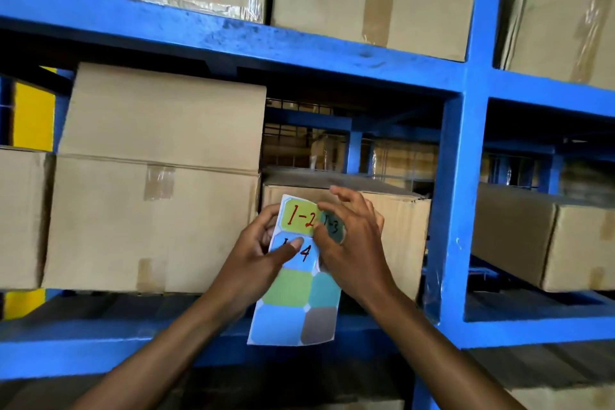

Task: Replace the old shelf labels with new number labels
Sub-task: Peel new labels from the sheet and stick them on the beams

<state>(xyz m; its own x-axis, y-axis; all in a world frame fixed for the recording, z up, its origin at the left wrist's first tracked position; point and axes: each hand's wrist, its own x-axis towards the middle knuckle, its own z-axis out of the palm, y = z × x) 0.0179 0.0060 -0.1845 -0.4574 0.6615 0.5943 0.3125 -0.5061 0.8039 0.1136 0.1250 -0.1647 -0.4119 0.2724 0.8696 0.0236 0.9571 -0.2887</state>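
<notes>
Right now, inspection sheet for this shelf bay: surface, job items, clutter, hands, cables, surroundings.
Surface: blue shelf beam below the hands, no label seen on it.
Job's things: label sheet held upright; yellow 1-2 label top left, dark teal 1-3 label beside it lifting off, blue label marked 4, lower labels blank.
Clutter: nothing seen.
Hands: left hand grips the sheet, thumb across the blue label; right hand pinches the 1-3 label.
Cables: nothing seen.
Surroundings: taped cardboard boxes on the shelves, blue upright at right, yellow wall at left.
</notes>
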